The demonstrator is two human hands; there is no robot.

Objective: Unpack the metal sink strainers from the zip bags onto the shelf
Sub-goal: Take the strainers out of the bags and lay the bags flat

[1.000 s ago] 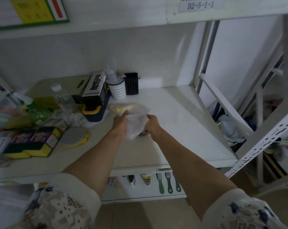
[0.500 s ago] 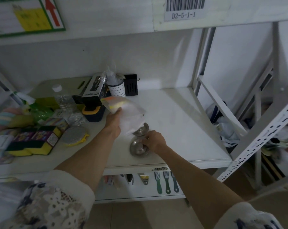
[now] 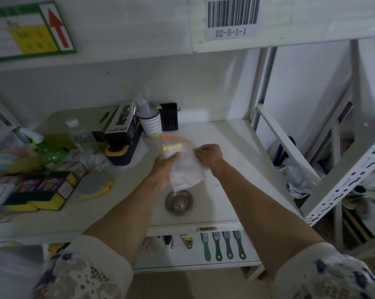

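Steel, shallow and round, one sink strainer (image 3: 178,201) lay on the shelf (image 3: 229,152) near its front edge, just below the zip bag (image 3: 185,169) held above it. The left hand (image 3: 164,167) was clenched on the bag's left side near the orange and yellow zip strip, while the fingers (image 3: 198,150) of the right hand (image 3: 210,153) pinched its upper right edge. The film looked thin, cloudy and crinkled. Whether anything remained inside could not be told. Parting the mouth wide while tipping it low over the shelf would probably let any strainer slide out gently.
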